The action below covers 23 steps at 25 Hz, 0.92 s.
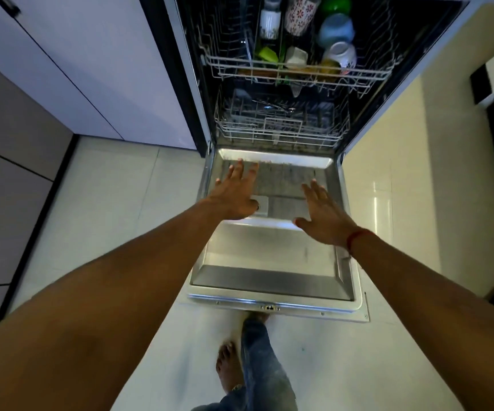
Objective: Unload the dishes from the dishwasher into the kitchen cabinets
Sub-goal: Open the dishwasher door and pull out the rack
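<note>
The dishwasher door (pixel 272 262) lay fully open and flat, and both arms reached out over it. The left hand (pixel 235 192) hovered above the door's inner panel near the detergent cup (pixel 261 206), its fingers (pixel 237 170) spread wide and holding nothing. The right hand (pixel 324 216) was likewise stretched forward over the right side of the door, fingers splayed and empty, with a red thread (pixel 355 237) around its wrist.

Inside the dishwasher, the upper rack (pixel 299 72) was pulled partway out and carried the dishes: a flowered mug (pixel 299 14), a white cup (pixel 270 23), a blue bowl (pixel 335 29), a green cup (pixel 268 54) and a white bowl (pixel 342 54), all upside down or on their sides. The lower rack (pixel 281 126) sat further in, with a few pieces of cutlery (pixel 275 106) lying across it.

A bare foot (pixel 228 369) and a jeans leg (pixel 265 366) stood on the pale tiled floor (pixel 106 203) in front of the door.
</note>
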Available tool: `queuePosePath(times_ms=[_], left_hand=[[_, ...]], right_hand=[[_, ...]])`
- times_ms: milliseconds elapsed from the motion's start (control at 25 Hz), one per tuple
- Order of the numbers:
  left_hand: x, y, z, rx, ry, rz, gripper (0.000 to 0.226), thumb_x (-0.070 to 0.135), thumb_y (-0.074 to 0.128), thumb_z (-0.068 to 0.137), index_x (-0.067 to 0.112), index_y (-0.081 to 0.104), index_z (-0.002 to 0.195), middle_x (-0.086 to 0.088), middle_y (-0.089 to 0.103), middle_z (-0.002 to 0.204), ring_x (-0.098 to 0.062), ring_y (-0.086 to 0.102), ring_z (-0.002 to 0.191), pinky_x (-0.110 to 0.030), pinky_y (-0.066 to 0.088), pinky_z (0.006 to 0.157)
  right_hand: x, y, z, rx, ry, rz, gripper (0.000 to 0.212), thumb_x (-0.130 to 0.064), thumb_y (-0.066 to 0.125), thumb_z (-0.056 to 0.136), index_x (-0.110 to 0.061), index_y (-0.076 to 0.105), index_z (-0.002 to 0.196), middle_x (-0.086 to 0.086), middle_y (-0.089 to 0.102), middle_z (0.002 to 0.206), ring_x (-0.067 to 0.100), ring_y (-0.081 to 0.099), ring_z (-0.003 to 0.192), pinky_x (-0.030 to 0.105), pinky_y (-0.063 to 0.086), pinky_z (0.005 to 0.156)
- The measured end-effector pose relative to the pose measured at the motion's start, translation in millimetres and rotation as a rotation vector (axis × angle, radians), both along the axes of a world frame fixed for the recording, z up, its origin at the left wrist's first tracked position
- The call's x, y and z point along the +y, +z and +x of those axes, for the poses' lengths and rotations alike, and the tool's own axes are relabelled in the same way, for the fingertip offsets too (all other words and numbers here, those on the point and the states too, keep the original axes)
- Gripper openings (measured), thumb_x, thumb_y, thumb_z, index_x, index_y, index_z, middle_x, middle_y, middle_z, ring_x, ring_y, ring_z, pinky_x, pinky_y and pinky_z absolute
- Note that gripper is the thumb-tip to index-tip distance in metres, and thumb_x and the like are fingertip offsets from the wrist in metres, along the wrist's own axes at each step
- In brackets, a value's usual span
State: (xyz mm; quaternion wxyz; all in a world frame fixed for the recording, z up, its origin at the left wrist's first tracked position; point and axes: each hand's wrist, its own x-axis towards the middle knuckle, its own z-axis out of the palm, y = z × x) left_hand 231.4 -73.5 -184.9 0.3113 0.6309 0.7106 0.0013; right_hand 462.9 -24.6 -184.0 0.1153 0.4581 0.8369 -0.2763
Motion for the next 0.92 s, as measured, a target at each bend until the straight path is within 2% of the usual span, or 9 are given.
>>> queuePosePath(times_ms=[120, 280, 480, 720, 920], left_hand=[[46, 10, -16, -0.004, 0.001, 0.033, 0.101, 0.042, 0.065, 0.084, 0.020, -0.006, 0.153, -0.016, -0.007, 0.160, -0.039, 0.000, 0.147, -0.063, 0.017, 0.114], [104, 29, -26, 0.050, -0.012, 0.023, 0.098, 0.034, 0.063, 0.087, 0.023, -0.007, 0.154, -0.012, -0.015, 0.160, -0.034, -0.008, 0.147, -0.061, 0.012, 0.115], [165, 52, -39, 0.142, -0.004, 0.048, 0.098, 0.032, 0.060, 0.089, 0.022, -0.014, 0.152, -0.009, -0.021, 0.159, -0.032, -0.013, 0.147, -0.057, 0.003, 0.118], [201, 34, -70, 0.223, 0.036, 0.063, 0.094, 0.031, 0.061, 0.089, 0.018, -0.006, 0.154, -0.006, -0.015, 0.161, -0.030, -0.010, 0.148, -0.052, 0.004, 0.119], [231, 13, -97, 0.299, -0.020, 0.118, 0.101, 0.033, 0.062, 0.086, 0.017, -0.012, 0.153, -0.006, -0.026, 0.158, -0.030, -0.022, 0.145, -0.051, -0.002, 0.117]], right_hand=[[47, 13, -22, 0.027, -0.053, 0.067, 0.087, -0.035, 0.060, 0.091, -0.016, 0.004, 0.154, 0.010, -0.006, 0.162, 0.029, -0.001, 0.149, 0.052, 0.022, 0.116], [105, 28, -38, 0.060, -0.124, 0.130, 0.086, -0.033, 0.061, 0.090, -0.014, 0.007, 0.154, 0.012, -0.003, 0.162, 0.030, 0.000, 0.149, 0.056, 0.024, 0.115], [165, 42, -50, -0.031, -0.082, 0.229, 0.088, -0.040, 0.057, 0.092, -0.014, 0.001, 0.154, 0.012, -0.006, 0.162, 0.029, -0.005, 0.149, 0.057, 0.020, 0.116], [214, 45, -74, -0.109, -0.083, 0.233, 0.090, -0.041, 0.057, 0.092, -0.017, -0.003, 0.155, 0.006, -0.010, 0.162, 0.025, -0.009, 0.149, 0.055, 0.013, 0.118], [242, 35, -97, -0.122, -0.149, 0.210, 0.093, -0.042, 0.057, 0.091, -0.021, -0.008, 0.154, 0.005, -0.017, 0.161, 0.025, -0.013, 0.148, 0.059, 0.012, 0.117]])
